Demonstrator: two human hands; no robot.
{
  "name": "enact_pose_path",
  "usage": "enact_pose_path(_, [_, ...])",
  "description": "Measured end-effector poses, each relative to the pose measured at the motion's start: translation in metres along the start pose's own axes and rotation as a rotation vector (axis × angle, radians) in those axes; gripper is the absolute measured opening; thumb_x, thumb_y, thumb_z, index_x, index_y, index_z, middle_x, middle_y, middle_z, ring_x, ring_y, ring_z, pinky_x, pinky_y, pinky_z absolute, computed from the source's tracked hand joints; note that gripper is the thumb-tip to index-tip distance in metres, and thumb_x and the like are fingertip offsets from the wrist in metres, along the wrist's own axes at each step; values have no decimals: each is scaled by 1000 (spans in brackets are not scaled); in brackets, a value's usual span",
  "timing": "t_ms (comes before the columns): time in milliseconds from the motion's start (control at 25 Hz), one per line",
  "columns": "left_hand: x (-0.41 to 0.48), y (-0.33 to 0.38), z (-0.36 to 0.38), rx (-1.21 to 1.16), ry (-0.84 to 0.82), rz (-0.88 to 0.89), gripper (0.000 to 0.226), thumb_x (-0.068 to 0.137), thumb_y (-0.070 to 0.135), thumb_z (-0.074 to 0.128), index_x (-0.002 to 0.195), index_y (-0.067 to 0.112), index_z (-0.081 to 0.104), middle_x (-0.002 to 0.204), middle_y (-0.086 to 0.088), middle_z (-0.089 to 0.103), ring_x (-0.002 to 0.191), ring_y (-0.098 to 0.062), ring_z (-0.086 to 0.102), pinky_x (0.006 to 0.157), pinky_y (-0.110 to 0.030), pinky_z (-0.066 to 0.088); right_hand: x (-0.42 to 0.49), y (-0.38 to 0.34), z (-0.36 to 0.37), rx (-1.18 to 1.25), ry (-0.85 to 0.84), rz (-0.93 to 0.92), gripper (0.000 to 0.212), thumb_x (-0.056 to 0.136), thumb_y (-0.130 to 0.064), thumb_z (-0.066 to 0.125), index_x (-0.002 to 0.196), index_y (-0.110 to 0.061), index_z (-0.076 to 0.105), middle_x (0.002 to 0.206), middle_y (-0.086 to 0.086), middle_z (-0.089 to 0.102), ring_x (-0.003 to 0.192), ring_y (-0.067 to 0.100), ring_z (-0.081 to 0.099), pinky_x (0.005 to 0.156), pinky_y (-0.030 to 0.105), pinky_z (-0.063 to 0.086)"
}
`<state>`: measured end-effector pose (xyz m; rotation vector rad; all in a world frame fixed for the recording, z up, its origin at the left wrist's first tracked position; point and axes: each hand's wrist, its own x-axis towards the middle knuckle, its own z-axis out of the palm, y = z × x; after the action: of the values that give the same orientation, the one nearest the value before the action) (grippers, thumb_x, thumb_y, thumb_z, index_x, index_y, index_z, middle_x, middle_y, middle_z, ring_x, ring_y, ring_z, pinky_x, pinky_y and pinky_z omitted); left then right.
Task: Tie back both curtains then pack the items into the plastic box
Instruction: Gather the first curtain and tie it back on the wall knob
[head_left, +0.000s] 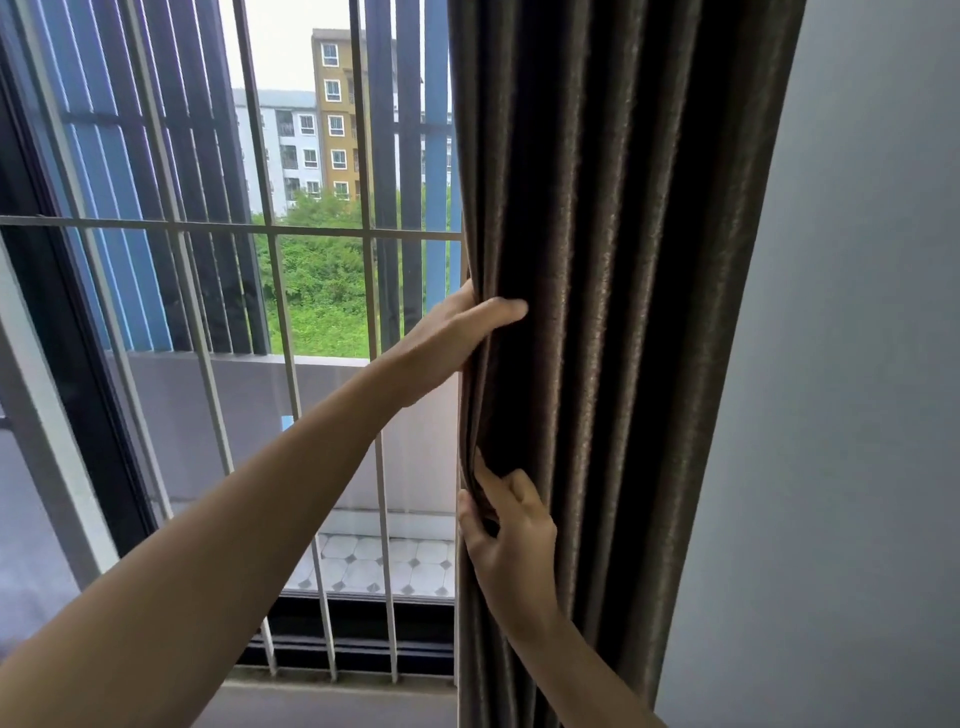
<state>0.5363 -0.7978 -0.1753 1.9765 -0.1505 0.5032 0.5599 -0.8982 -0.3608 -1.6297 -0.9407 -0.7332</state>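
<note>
A dark brown pleated curtain (613, 260) hangs gathered at the right side of the window, against the wall. My left hand (457, 332) reaches up from the lower left and grips the curtain's left edge at mid height, thumb in front and fingers behind the fabric. Lower down, my right hand (509, 540) pinches the same edge, its fingertips tucked into the folds. No tie-back, plastic box or second curtain is in view.
White metal window bars (363, 234) run behind the glass left of the curtain. A grey wall (857, 364) stands right of the curtain. Beyond the bars lie a balcony with a tiled floor (384, 566), blue slats, trees and apartment blocks.
</note>
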Motion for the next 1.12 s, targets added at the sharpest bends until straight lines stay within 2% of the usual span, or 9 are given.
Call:
enact_pose_path(80, [-2, -1, 7, 251, 112, 34, 28, 91, 22, 49, 118, 14, 54, 97, 4, 64, 84, -3, 60, 72, -9, 49, -10, 0, 5, 4, -48, 1, 42, 83, -6, 67, 124, -11, 60, 80, -4, 54, 67, 2, 51, 67, 5, 47])
enact_pose_path(160, [-3, -4, 11, 395, 249, 21, 33, 92, 13, 40, 124, 13, 48, 89, 5, 59, 73, 0, 53, 55, 0, 41, -19, 0, 4, 39, -127, 42, 39, 84, -7, 67, 122, -13, 61, 89, -2, 60, 78, 4, 58, 76, 16, 54])
enact_pose_path(240, [-4, -10, 6, 397, 310, -19, 40, 92, 12, 34, 131, 16, 43, 90, 6, 57, 73, 0, 50, 55, -5, 41, -19, 1, -5, -5, -178, -10, 31, 84, -11, 66, 114, -16, 65, 103, -2, 59, 94, 5, 57, 85, 28, 53])
enact_pose_path(360, [1, -21, -6, 375, 285, -80, 40, 91, 15, 33, 129, 18, 45, 110, -3, 58, 93, -16, 55, 75, -26, 44, 18, 0, -21, -170, -4, -145, 21, 81, -17, 66, 102, -18, 65, 128, 7, 43, 120, 19, 42, 104, 29, 35])
enact_pose_path(520, [2, -23, -4, 232, 247, -54, 43, 90, 10, 36, 131, 20, 36, 106, 6, 52, 106, -18, 50, 93, -32, 40, 98, -16, -39, -345, -130, -33, 37, 83, -12, 62, 120, -18, 58, 151, 22, 18, 139, 33, 24, 113, 35, 25])
enact_pose_path(680, [0, -32, 6, 121, 196, -99, 50, 86, -4, 35, 132, 16, 29, 101, 9, 46, 101, -12, 49, 98, -34, 42, 119, -7, -42, -528, -292, -33, 52, 86, 1, 51, 136, -15, 46, 150, 14, 30, 120, 33, 52, 100, 36, 42])
enact_pose_path(840, [1, -44, 7, -7, 116, -118, 51, 78, -15, 28, 116, 17, 43, 98, 0, 51, 93, -14, 51, 78, -25, 45, 61, 15, -38, -405, -265, -100, 56, 74, 15, 55, 126, -6, 58, 130, 12, 58, 106, 29, 64, 93, 24, 43])
enact_pose_path(960, [5, -36, 9, 121, 9, -158, 45, 81, -15, 26, 112, 5, 52, 86, 8, 51, 90, -13, 48, 80, -22, 41, 17, 29, -32, -357, -251, -132, 54, 65, 16, 67, 114, -6, 66, 120, 13, 65, 99, 25, 68, 93, 16, 40])
enact_pose_path(1120, [2, -23, 18, 240, -79, -198, 40, 84, -13, 27, 121, -11, 42, 78, 9, 47, 75, -6, 47, 72, -24, 47, -3, 32, -25, -321, -260, -110, 52, 64, 13, 69, 112, -6, 67, 116, 13, 67, 94, 24, 70, 86, 27, 51])
